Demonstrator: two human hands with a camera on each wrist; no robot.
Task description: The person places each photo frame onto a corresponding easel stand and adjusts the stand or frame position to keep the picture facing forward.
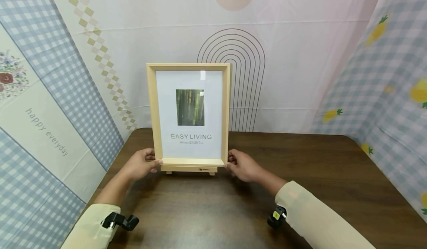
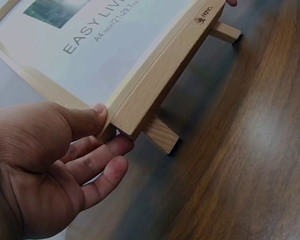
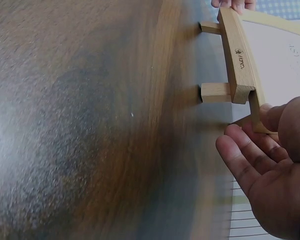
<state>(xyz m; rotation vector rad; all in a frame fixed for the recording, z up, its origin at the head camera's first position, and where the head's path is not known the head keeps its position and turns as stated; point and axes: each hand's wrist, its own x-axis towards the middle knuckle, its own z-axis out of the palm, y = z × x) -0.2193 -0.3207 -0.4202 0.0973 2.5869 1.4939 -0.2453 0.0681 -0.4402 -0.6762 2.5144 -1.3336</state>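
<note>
A light wooden picture frame stands upright on a small wooden easel, its sheet printed with a bamboo picture and "EASY LIVING". My left hand pinches the frame's lower left corner, thumb on the front and fingers behind, as the left wrist view shows. At the lower right corner my right hand does the same, its thumb on the front edge. The easel's ledge carries a small printed logo, and its short feet rest on the table. Most of the easel is hidden behind the frame.
The brown wooden table extends around the easel. A pale patterned cloth hangs behind it, with checked cloths at the left and right. Each sleeve has a black wrist camera.
</note>
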